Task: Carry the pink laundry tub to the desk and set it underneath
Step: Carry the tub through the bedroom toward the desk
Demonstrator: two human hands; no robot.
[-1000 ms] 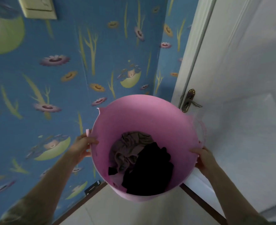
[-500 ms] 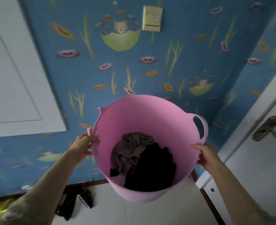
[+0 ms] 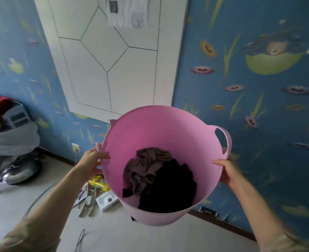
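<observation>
The pink laundry tub (image 3: pixel 161 131) hangs in the air in front of me, tilted slightly toward me, above the tiled floor. Brown and black clothes (image 3: pixel 159 179) lie in its bottom. My left hand (image 3: pixel 92 161) grips the tub's left rim beside a handle. My right hand (image 3: pixel 229 172) grips the right rim just below the other looped handle. No desk is in view.
A white panelled door (image 3: pixel 110 57) stands in the blue patterned wall straight ahead. At far left a chair (image 3: pixel 10 139) is piled with clothes and a box. Shoes, a yellow item and a white flat device (image 3: pixel 107 200) lie on the floor below the tub.
The view has swung left along the wall: the door with the brass handle left the frame and the white panelled door and the chair came in. Both hands keep their grip.
</observation>
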